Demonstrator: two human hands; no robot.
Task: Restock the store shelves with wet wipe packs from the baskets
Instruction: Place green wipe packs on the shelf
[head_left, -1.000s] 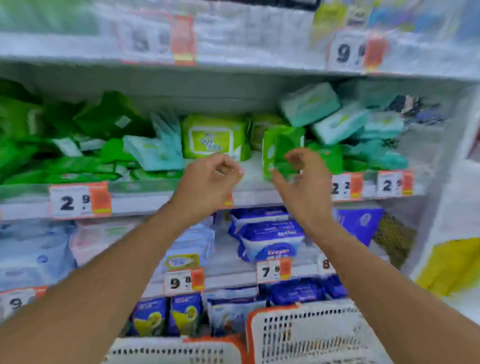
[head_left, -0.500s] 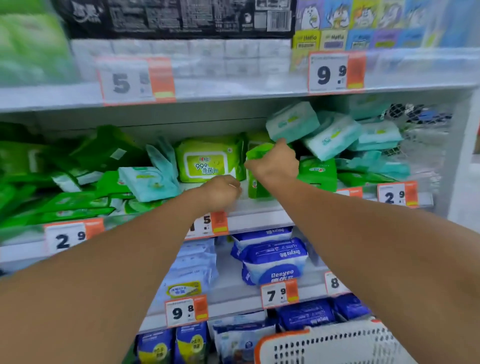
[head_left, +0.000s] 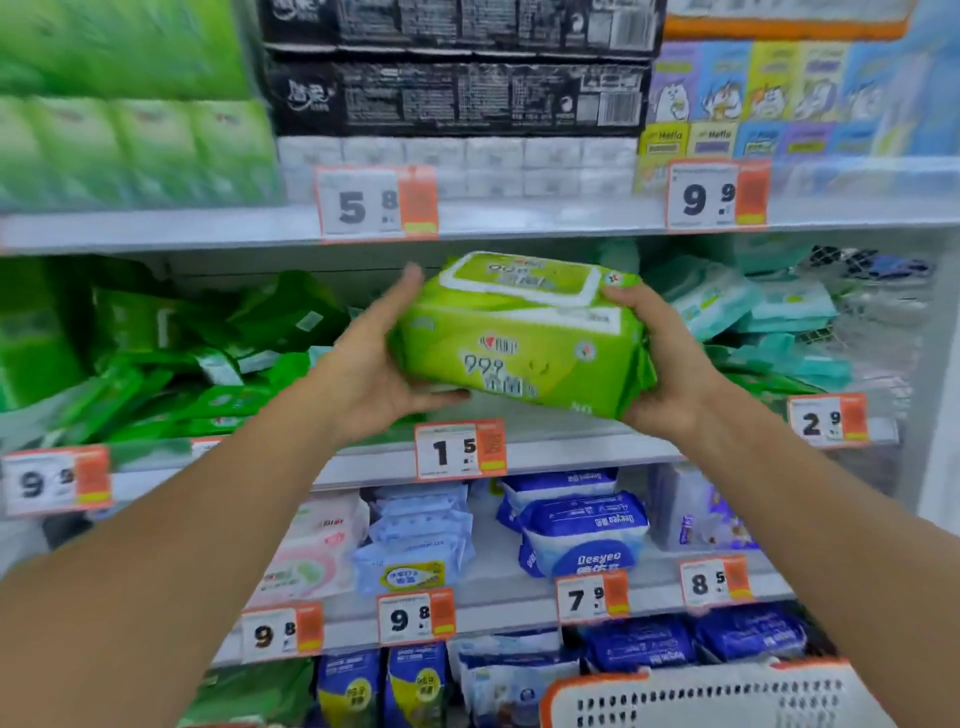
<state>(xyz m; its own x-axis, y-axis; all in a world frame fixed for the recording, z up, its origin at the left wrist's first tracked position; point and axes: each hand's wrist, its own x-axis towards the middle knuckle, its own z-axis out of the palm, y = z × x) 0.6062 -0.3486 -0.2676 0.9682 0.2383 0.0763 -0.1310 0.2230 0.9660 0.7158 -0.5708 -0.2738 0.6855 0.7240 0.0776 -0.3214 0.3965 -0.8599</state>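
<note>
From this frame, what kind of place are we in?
Most likely a shop aisle: tiered shelves carrying price tags, stocked with wet wipe packs, and a white basket at bottom right. Both hands hold a lime green pack.

left hand (head_left: 369, 364) + right hand (head_left: 670, 364) | hold green wipe pack (head_left: 519, 338) | before shelf (head_left: 571, 447)

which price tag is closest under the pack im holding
The 1.5 price tag, on the shelf edge right under the lime-green wet wipe pack. The other tags sit farther off to the sides, above or lower.
</note>
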